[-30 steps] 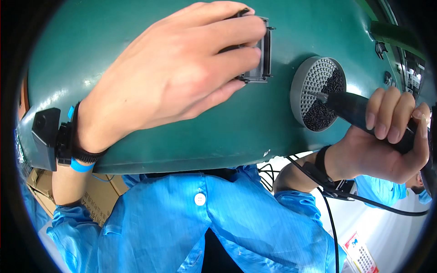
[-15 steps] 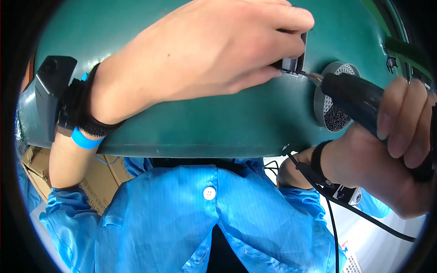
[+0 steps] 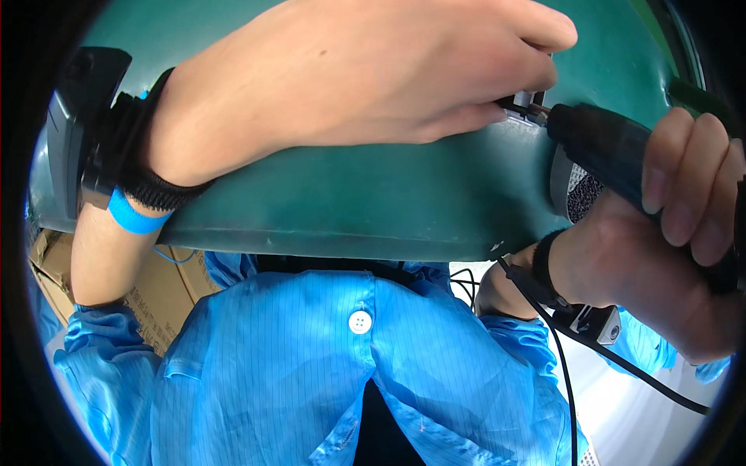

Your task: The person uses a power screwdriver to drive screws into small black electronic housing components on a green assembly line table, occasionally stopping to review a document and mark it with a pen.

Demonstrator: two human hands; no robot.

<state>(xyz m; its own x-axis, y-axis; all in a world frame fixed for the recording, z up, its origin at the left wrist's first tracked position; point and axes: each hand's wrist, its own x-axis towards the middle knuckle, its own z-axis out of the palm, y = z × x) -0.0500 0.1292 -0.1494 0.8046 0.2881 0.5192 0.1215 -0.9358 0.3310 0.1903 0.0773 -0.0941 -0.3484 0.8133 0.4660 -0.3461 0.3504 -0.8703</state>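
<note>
My left hand [image 3: 435, 62] is closed around a small black and silver part [image 3: 525, 104] on the green table mat [image 3: 365, 202]; the fingers hide most of it. Gripped in my right hand [image 3: 668, 233] is a black electric screwdriver [image 3: 602, 147], held at a slant with its bit [image 3: 539, 111] pointing left. The bit's tip reaches the near edge of the part; whether a screw sits there is too small to tell. Partly behind the screwdriver stands a round grey dish [image 3: 561, 186] with tiny dark screws [image 3: 581, 200] in it.
Black cables [image 3: 622, 371] run down from my right wrist past the table's front edge. A cardboard box [image 3: 159, 287] lies below the table at the left. A dark green object [image 3: 703, 105] stands at the far right. A black device [image 3: 93, 132] is strapped to my left wrist.
My left hand has moved right with the part. The screwdriver's bit now meets the part a little higher in view, and the screwdriver and right hand cover more of the dish.
</note>
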